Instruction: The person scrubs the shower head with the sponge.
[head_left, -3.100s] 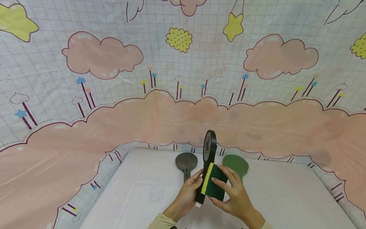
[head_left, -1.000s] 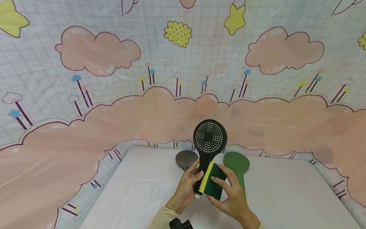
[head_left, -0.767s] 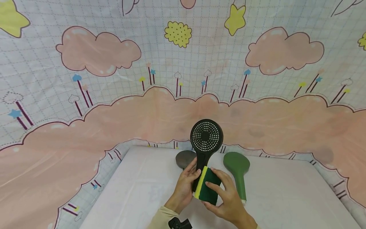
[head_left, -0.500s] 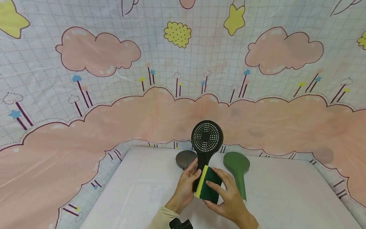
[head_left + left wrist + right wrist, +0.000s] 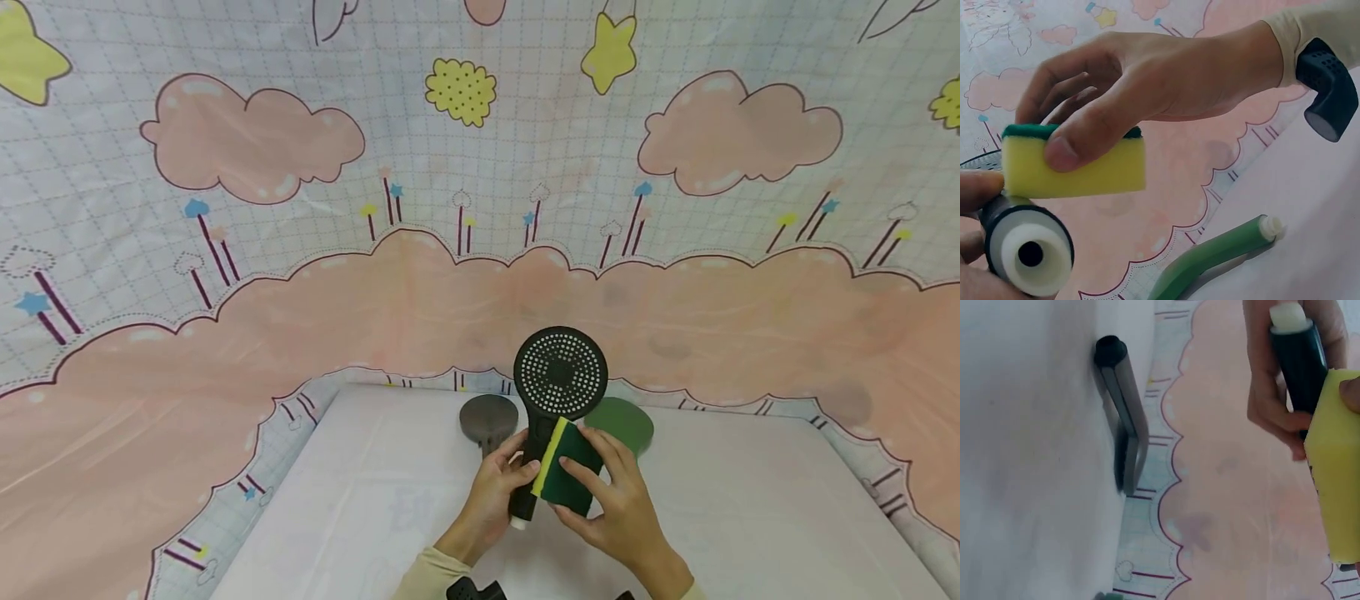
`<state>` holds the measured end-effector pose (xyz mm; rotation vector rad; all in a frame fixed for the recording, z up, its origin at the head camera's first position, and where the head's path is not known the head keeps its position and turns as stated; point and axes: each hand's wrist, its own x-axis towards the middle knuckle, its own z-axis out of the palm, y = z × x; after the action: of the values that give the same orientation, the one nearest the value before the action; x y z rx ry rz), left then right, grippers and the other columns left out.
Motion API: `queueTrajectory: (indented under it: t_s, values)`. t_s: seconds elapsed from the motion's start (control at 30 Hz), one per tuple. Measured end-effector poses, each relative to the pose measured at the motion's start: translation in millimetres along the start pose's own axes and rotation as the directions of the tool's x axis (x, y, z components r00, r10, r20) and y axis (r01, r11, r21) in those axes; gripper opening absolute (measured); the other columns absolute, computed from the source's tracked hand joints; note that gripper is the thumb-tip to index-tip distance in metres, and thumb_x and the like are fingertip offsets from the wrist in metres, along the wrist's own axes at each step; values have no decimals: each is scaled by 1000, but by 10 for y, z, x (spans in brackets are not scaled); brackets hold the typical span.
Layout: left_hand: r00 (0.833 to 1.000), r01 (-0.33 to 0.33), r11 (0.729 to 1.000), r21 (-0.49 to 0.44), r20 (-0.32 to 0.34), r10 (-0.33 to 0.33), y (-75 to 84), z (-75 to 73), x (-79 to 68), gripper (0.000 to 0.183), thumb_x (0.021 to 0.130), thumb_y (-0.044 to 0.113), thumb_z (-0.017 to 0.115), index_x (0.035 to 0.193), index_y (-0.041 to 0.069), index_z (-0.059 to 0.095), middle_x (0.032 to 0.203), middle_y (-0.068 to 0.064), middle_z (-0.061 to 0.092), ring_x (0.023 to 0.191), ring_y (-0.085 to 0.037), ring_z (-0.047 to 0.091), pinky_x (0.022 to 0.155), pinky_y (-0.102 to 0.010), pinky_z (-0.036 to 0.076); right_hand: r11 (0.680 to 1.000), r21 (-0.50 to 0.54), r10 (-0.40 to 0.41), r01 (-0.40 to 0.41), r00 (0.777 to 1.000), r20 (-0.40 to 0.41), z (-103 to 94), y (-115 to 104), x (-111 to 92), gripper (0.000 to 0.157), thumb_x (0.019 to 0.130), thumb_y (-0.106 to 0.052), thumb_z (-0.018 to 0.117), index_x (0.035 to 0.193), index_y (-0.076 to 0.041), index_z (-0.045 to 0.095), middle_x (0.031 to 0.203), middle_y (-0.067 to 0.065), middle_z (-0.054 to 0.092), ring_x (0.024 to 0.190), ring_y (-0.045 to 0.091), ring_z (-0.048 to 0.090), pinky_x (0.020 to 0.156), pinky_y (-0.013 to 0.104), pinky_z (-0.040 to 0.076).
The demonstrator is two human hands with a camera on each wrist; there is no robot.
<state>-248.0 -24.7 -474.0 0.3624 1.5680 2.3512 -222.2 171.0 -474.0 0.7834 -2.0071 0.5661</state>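
A black shower head (image 5: 561, 371) is held up above the table, its face of pale nozzles toward the head camera. My left hand (image 5: 487, 500) grips its handle, and the white threaded end (image 5: 1032, 256) sticks out below. In my right hand (image 5: 622, 508) I pinch a sponge (image 5: 572, 471) with a yellow foam side and a dark green scouring side. The yellow side (image 5: 1075, 165) lies against the handle, as the left wrist view shows. In the right wrist view, the sponge (image 5: 1338, 475) hides part of the black handle (image 5: 1300, 369).
On the white table (image 5: 337, 500) lie a grey shower head (image 5: 489, 419) at back left and a green shower head (image 5: 621, 425) at back right, partly hidden by my right hand. A patterned cloth (image 5: 262, 333) hangs behind the table.
The black shower head has turned from edge-on to face-on over the last three seconds. Since half a second ago, both hands have shifted slightly right, and the sponge has moved up along the handle.
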Motion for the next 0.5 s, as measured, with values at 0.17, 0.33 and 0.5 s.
queueTrajectory:
  t_s: [0.17,0.33,0.5]
  values:
    - [1000,20,1000,18,13,-20,-17,11,-2,63,93,11,64,150,5,37,137,-8,51,116,-12,56,94,-24,46,1000,-13,-10,9,998,-61,-41,84,28,49,92,-58,56,108,-15,72,136,23,55,120,37,48,119,19,19]
    - [999,38,999,38,20,-39,-37,20,-6,63,94,15,64,151,6,37,140,-13,53,114,-13,56,95,-26,46,999,-36,-1,-2,996,-86,-82,144,35,51,91,-59,56,107,-14,72,135,24,56,118,39,48,118,19,19]
    - [998,46,998,42,29,-47,-45,29,-14,63,95,17,63,151,7,36,144,-16,49,116,-13,55,95,-24,47,999,-46,21,-26,995,-98,-94,168,28,53,91,-61,55,107,-13,72,136,24,55,120,39,48,119,20,19]
